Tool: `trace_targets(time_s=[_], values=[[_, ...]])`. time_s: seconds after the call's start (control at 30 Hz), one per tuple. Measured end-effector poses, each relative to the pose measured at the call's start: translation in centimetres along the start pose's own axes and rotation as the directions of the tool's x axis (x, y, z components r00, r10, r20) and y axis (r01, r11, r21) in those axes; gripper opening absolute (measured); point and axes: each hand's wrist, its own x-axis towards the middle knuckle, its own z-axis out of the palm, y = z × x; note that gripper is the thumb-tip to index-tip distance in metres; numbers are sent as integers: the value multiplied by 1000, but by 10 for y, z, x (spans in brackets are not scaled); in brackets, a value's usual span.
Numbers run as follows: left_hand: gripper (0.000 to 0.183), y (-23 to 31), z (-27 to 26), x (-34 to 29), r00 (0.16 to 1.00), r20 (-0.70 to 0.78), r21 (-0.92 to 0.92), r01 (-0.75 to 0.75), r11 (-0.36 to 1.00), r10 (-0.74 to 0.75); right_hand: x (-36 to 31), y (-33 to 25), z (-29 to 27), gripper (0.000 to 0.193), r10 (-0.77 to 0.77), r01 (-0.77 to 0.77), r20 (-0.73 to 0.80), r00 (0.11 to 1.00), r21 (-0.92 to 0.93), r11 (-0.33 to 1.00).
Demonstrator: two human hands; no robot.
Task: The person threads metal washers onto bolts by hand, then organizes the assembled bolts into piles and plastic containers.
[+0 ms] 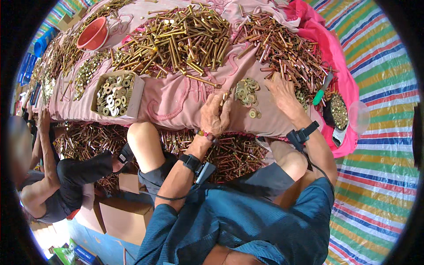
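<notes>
My left hand (215, 114) is closed over the pink cloth, with the end of a brass-coloured bolt (224, 96) showing at its fingertips. Just right of it lies a small heap of flat washers (247, 92), a few of them loose on its near side. At the near edge of a pile of copper-coloured metal tubes (289, 51), my right hand (282, 90) has its fingers bent downward and drawn together. What they pinch, if anything, is too small to make out. A large pile of long brass-coloured bolts (181, 42) lies beyond my left hand.
A cardboard box of washers (137, 95) stands left of my hands, with a red bowl (93, 34) farther back. To the right are a green-handled tool (319, 96) and a black container of small parts (338, 112). A co-worker's arm (43, 128) reaches in at far left.
</notes>
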Motion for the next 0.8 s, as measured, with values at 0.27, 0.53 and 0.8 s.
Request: trace_targets(time_s=[0.27, 0.53, 0.8], values=[[16, 2, 4, 1, 999, -37, -6, -9, 1000, 9, 18, -16, -9, 23, 519, -391, 211, 828, 881, 267], [11, 0, 5, 1, 998, -22, -31, -55, 998, 54, 48, -93, -66, 22, 456, -51, 125, 881, 984, -170], [21, 0, 1, 0, 999, 14, -43, -52, 998, 53, 56, -115, -67, 20, 449, -57, -64, 891, 966, 251]])
